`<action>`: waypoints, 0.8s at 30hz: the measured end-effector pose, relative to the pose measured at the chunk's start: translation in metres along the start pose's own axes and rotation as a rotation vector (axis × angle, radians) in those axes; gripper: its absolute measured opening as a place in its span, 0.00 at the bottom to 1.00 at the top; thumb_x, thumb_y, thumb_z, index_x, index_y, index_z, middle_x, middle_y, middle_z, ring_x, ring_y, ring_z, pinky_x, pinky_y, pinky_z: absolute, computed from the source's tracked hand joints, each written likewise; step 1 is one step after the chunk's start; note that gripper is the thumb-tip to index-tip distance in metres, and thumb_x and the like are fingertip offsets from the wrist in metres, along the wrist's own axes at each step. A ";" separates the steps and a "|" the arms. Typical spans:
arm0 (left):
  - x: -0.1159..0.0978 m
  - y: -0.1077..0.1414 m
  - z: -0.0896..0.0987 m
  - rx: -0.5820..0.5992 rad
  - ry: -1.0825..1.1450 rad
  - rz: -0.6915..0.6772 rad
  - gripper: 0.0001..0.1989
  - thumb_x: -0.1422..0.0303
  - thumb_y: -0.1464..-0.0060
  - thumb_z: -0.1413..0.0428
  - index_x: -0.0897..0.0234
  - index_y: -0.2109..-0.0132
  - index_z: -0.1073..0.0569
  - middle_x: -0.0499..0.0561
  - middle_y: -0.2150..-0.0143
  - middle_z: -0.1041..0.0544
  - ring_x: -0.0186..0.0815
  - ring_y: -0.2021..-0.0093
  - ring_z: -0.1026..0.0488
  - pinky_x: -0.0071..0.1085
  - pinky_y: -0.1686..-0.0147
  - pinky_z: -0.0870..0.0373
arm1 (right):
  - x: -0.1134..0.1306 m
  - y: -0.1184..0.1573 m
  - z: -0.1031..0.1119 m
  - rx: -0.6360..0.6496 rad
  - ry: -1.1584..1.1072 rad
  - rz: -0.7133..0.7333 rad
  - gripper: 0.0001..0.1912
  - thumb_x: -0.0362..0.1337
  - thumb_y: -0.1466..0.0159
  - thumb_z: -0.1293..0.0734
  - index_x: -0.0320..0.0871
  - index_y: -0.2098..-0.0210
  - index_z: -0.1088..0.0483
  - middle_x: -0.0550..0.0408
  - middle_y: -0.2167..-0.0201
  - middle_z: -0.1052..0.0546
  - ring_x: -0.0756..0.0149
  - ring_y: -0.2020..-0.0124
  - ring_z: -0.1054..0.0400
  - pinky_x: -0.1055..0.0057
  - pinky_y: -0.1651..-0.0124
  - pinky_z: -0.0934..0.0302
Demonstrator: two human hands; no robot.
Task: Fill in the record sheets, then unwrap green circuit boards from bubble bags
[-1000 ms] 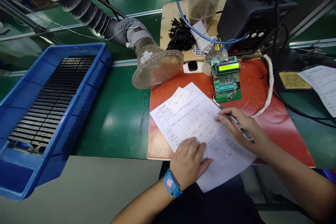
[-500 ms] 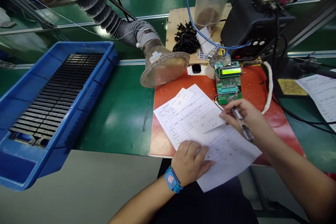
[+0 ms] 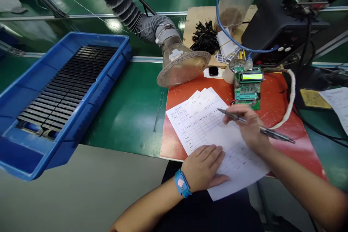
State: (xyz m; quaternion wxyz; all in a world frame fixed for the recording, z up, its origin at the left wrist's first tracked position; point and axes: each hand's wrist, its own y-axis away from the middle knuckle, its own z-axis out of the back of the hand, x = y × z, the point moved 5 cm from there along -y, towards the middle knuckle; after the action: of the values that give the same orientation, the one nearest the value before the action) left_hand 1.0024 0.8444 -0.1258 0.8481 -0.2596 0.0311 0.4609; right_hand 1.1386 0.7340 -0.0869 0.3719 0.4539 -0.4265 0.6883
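A printed form (image 3: 201,127) with a table grid lies on the red mat, its lower edge overhanging the bench. My left hand (image 3: 205,166) rests on the form with fingers stretched out; a blue band (image 3: 182,183) circles that wrist. My right hand (image 3: 248,127) is closed around a pen (image 3: 276,135), whose tip points left above the upper part of the form. Small handwritten slips (image 3: 199,99) lie on the form's top edge. Just beyond my right hand is a green circuit board (image 3: 247,88) with a lit display.
On the left stands a blue tray (image 3: 107,79) with dark slotted racks. A fume extractor hood (image 3: 185,63) hangs over the mat's far edge. Behind the mat are black cables (image 3: 205,38), a plastic bag (image 3: 236,3) and a black station (image 3: 280,29). A white-sleeved cord (image 3: 290,98) curves at right.
The loose slip near my right hand now lies with the other slips at the form's top. The pen has swung from pointing down to pointing left over the form. The view has shifted slightly.
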 end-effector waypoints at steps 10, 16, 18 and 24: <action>0.001 -0.002 0.001 0.064 0.008 0.014 0.29 0.50 0.45 0.54 0.68 0.45 0.36 0.52 0.45 0.32 0.37 0.45 0.38 0.33 0.45 0.39 | -0.013 0.024 -0.028 0.191 0.163 -0.180 0.15 0.38 0.41 0.36 0.42 0.82 0.38 0.58 0.83 0.33 0.72 0.77 0.37 0.72 0.71 0.41; 0.001 -0.004 0.003 0.098 0.048 0.035 0.27 0.53 0.45 0.53 0.67 0.45 0.36 0.53 0.45 0.32 0.36 0.45 0.37 0.33 0.45 0.38 | -0.013 0.023 -0.027 0.169 0.239 -0.139 0.15 0.37 0.41 0.37 0.42 0.83 0.39 0.58 0.83 0.34 0.72 0.78 0.39 0.71 0.73 0.42; 0.001 -0.005 0.003 0.103 0.055 0.041 0.26 0.54 0.44 0.54 0.67 0.45 0.36 0.54 0.46 0.32 0.36 0.46 0.36 0.33 0.46 0.38 | -0.013 0.023 -0.027 0.158 0.242 -0.137 0.15 0.37 0.41 0.36 0.42 0.83 0.39 0.58 0.83 0.35 0.73 0.78 0.40 0.71 0.73 0.42; 0.002 -0.006 0.003 0.107 0.067 0.045 0.25 0.55 0.44 0.52 0.67 0.45 0.36 0.52 0.46 0.32 0.36 0.46 0.36 0.33 0.46 0.37 | -0.012 0.022 -0.025 0.112 0.218 -0.140 0.16 0.36 0.41 0.37 0.41 0.83 0.39 0.58 0.83 0.35 0.72 0.78 0.40 0.71 0.72 0.42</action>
State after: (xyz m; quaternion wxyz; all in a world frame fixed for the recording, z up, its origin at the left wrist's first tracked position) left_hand 1.0073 0.8447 -0.1209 0.8486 -0.2285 0.0902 0.4686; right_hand 1.1151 0.7476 -0.1091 0.4372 0.4252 -0.3119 0.7286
